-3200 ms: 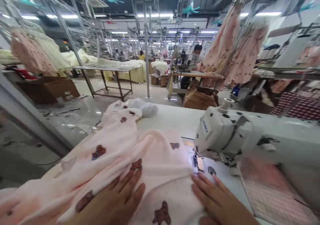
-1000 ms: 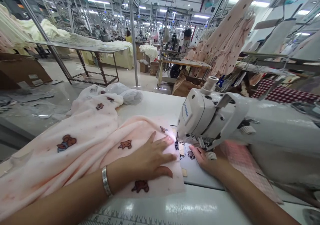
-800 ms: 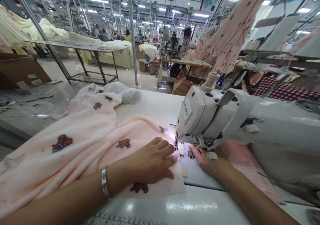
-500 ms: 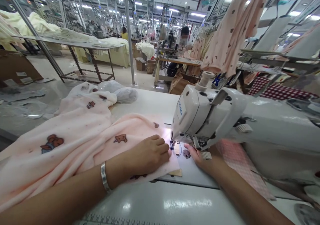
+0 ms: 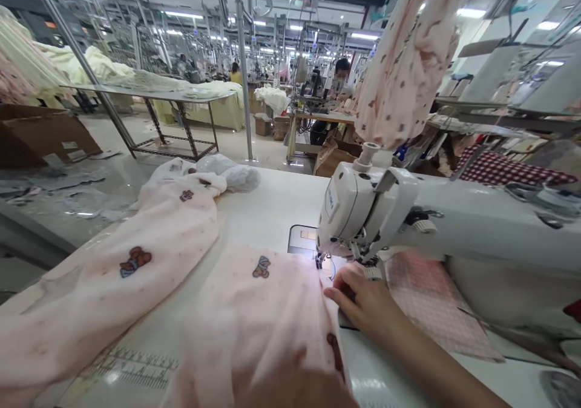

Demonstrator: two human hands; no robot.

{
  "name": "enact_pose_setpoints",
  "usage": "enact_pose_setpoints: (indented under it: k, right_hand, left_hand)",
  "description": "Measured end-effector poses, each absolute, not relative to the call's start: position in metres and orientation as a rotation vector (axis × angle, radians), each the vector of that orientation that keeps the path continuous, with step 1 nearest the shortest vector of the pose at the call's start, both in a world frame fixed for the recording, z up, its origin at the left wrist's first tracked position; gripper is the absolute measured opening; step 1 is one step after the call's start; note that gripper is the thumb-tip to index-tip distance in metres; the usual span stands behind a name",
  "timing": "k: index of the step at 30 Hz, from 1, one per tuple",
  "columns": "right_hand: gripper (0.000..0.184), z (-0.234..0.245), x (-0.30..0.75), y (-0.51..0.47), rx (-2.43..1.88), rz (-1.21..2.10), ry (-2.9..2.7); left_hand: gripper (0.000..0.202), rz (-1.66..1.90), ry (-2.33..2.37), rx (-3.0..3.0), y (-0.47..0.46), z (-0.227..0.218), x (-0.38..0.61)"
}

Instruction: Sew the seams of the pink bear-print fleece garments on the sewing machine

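Note:
Pale pink fleece fabric [image 5: 281, 299] with printed bears lies under the presser foot [image 5: 319, 261] of a white sewing machine [image 5: 351, 208]. Its right edge runs from the needle area down toward me. Close in front of the foot, my right hand [image 5: 363, 296] is closed, thumb and fingers pinching that edge. My left hand [image 5: 295, 390] is low at the bottom of the picture, on the near part of the fabric. Motion blurs it, and its fingers cannot be made out. More of the pink bear-print fabric [image 5: 172, 263] is spread over the table's left side.
A clear plastic bag [image 5: 238, 175] lies at the white table's [image 5: 276, 196] back edge. Pink checked cloth [image 5: 431, 299] sits under the machine arm. A ruler scale [image 5: 136, 362] runs along the front. Printed pink garments [image 5: 399, 75] hang behind the machine. Another person [image 5: 341, 69] sits farther back.
My left hand has moved from beside the needle down toward me, and the fabric near the foot has turned and lies flatter. My right hand has come nearer, onto the fabric's edge.

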State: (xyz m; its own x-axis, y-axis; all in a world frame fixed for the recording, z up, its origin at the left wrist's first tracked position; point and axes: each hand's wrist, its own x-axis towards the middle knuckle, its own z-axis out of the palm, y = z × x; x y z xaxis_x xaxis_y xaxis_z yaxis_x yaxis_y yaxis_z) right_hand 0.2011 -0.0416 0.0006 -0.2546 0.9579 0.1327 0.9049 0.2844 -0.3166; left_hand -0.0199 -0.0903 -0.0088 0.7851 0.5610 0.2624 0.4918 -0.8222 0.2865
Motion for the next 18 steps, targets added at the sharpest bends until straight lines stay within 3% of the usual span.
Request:
enact_pose_setpoints:
  k: [3, 6, 13, 18]
  right_hand:
    - [0.019, -0.003, 0.202, -0.043, -1.621, 0.283, -2.231]
    - [0.015, -0.005, 0.213, -0.041, -1.561, 0.260, -2.196]
    - [0.028, 0.002, 0.228, -0.049, -1.477, -0.038, -2.161]
    - [0.039, -0.003, 0.213, -0.078, -1.271, -0.243, -2.473]
  left_hand:
    - [0.027, 0.471, 0.881, 2.730, -0.049, 0.007, -0.004]
    - [0.035, 0.363, 0.904, 2.729, -0.020, 0.009, -0.001]
    - [0.040, 0.377, 0.878, 2.727, -0.024, 0.003, -0.005]
    - [0.043, 0.391, 0.876, 2.736, -0.019, 0.003, -0.004]
